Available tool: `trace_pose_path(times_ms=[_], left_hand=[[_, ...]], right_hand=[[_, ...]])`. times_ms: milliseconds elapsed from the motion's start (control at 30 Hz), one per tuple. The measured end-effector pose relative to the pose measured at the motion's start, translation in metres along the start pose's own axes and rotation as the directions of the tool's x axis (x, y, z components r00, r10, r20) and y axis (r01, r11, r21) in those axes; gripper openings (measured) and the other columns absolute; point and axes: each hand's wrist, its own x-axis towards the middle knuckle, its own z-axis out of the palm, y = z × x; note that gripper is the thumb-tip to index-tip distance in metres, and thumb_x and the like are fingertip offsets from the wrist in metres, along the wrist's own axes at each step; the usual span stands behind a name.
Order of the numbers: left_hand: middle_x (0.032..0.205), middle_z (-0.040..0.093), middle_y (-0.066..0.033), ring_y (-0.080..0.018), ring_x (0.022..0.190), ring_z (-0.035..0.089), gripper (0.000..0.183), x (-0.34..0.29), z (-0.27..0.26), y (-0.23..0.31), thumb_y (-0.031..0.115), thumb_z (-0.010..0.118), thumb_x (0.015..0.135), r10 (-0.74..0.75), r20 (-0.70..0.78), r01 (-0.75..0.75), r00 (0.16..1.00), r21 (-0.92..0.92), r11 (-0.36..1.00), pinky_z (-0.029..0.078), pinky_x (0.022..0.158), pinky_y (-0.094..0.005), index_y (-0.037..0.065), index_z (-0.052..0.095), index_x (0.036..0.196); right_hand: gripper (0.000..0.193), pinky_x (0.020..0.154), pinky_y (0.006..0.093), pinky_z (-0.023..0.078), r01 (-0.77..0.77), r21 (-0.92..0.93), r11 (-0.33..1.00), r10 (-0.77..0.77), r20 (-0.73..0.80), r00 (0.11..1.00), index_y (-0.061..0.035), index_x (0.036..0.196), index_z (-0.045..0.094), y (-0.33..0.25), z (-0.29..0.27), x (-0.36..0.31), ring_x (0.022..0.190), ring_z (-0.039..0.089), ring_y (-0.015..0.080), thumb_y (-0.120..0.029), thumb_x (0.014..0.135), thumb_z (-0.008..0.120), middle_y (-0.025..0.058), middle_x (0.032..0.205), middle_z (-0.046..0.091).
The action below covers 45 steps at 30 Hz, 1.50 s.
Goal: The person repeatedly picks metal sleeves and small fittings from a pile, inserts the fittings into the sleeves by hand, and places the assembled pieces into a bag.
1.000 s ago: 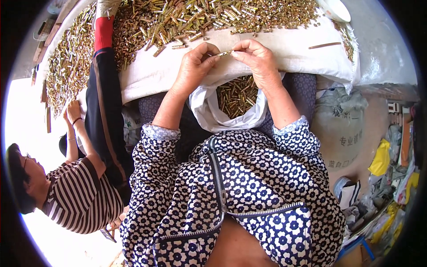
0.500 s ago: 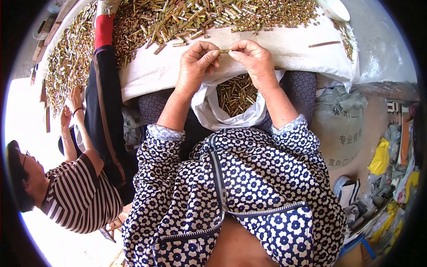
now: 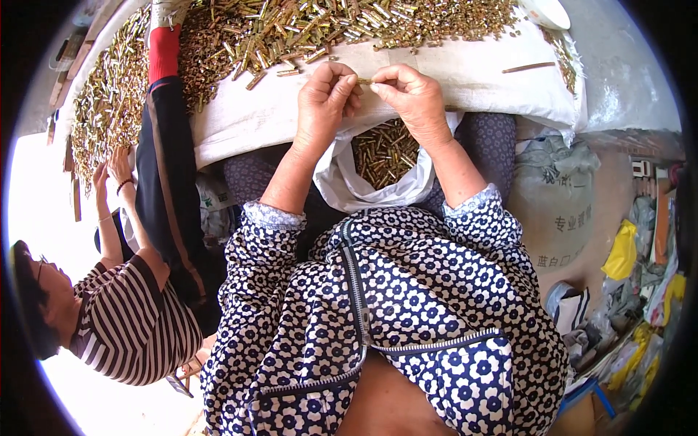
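Note:
Over the near edge of the white cloth point(image 3: 451, 69), my left hand point(image 3: 320, 105) and my right hand point(image 3: 416, 102) are pinched toward each other. Between their fingertips is a thin, short brass-coloured metal piece point(image 3: 365, 81), held at its two ends and partly hidden by the fingers. Below my hands, a white bag point(image 3: 332, 178) hangs open between my knees, with many brass-coloured metal tubes point(image 3: 385, 152) inside. Beyond my hands, a wide heap of similar metal tubes and small fittings point(image 3: 291, 33) covers the far part of the cloth.
A thin brown rod point(image 3: 528, 67) lies on the cloth at right, near a white bowl point(image 3: 549, 13). At left, a co-worker's hands point(image 3: 116, 168) touch the heap; a leg with a red sock point(image 3: 163, 54) stretches across. A printed sack point(image 3: 556, 211) and plastic scraps point(image 3: 622, 251) lie at right.
My left hand has shifted slightly to the right and up, still pinching the metal piece with the right. The co-worker's hands have come closer together beside the heap.

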Motion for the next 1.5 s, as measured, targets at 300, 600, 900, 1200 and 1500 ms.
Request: trace_pose_path(times_ms=[300, 600, 900, 1200, 1500], left_hand=[[0.083, 0.062, -0.0151, -0.0345, 0.075, 0.062, 0.007, 0.002, 0.017, -0.006, 0.008, 0.055, 0.087, 0.301, 0.283, -0.396, 0.911, 0.807, 0.438, 0.050, 0.066, -0.0410, 0.007, 0.055, 0.094], [0.083, 0.062, -0.0139, -0.0323, 0.071, 0.063, 0.009, 0.003, 0.019, -0.012, 0.004, 0.051, 0.085, 0.289, 0.332, -0.414, 0.898, 0.859, 0.301, 0.050, 0.063, -0.0403, 0.006, 0.051, 0.095], [0.088, 0.062, -0.0178, -0.0362, 0.077, 0.062, 0.007, 0.042, -0.036, 0.004, 0.006, 0.052, 0.086, 0.459, 0.010, -0.243, 0.889, 0.857, 0.454, 0.050, 0.068, -0.0438, 0.002, 0.056, 0.090], [0.096, 0.061, -0.0118, -0.0246, 0.082, 0.063, 0.015, 0.057, -0.046, 0.001, 0.015, 0.061, 0.086, 0.271, 0.040, -0.144, 0.962, 0.915, 0.376, 0.050, 0.068, -0.0366, 0.004, 0.059, 0.096], [0.090, 0.063, -0.0064, -0.0122, 0.077, 0.062, 0.015, 0.013, -0.032, 0.010, 0.010, 0.055, 0.093, -0.093, -0.042, 0.088, 0.995, -0.105, 0.991, 0.047, 0.058, -0.0213, 0.001, 0.056, 0.105]], right_hand=[[0.020, 0.078, 0.0374, 0.048, 0.332, -0.705, 0.626, -0.277, 0.197, 0.940, -0.0040, 0.088, 0.061, -0.006, -0.014, 0.007, 0.089, 0.059, 0.0296, 0.001, 0.068, 0.062, 0.0111, 0.087, 0.060], [0.024, 0.085, 0.0373, 0.048, 0.145, -0.931, 0.334, -0.390, 0.003, 0.921, -0.0076, 0.102, 0.063, 0.013, -0.041, 0.045, 0.099, 0.059, 0.0297, -0.011, 0.078, 0.066, 0.0113, 0.105, 0.061], [0.011, 0.076, 0.0391, 0.049, 0.190, -0.955, 0.227, -0.390, 0.089, 0.917, -0.0073, 0.089, 0.062, 0.011, -0.044, 0.050, 0.089, 0.060, 0.0283, -0.011, 0.080, 0.064, 0.0087, 0.090, 0.061], [0.014, 0.066, 0.0265, 0.049, 0.224, -0.629, 0.745, -0.320, -0.042, 0.946, -0.0065, 0.092, 0.064, 0.010, -0.019, 0.029, 0.074, 0.062, 0.0144, 0.001, 0.080, 0.062, 0.0030, 0.087, 0.065], [0.009, 0.067, 0.0212, 0.044, 0.006, -0.041, 0.999, -0.003, 0.054, 0.999, -0.0047, 0.090, 0.067, 0.001, 0.013, 0.009, 0.072, 0.054, 0.0049, -0.010, 0.083, 0.066, -0.0020, 0.077, 0.062]])
